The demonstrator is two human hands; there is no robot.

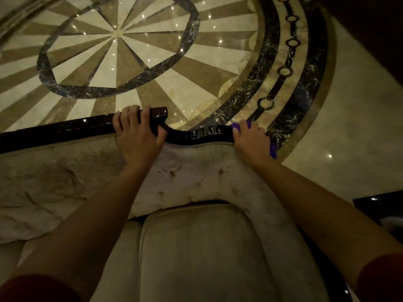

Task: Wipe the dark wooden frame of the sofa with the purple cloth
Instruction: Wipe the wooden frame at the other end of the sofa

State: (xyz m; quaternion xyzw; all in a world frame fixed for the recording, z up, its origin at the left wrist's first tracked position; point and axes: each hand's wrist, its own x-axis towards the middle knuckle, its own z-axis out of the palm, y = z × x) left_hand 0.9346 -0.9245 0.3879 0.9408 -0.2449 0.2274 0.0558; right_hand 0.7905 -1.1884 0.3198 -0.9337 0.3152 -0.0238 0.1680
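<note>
Head view: left hand point(139, 136) grips the dark wooden frame point(65, 129) atop the sofa back, fingers curled over it. Right hand point(253, 141) presses purple cloth point(272, 149) on the frame's right end, fingers spread.

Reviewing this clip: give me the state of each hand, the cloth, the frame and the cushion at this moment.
Left hand: gripping the frame, no cloth.
Right hand: pressing the cloth onto the frame.
Cloth: bunched under the right hand.
Frame: glossy, reflecting light.
Cushion: in place on the seat.
</note>
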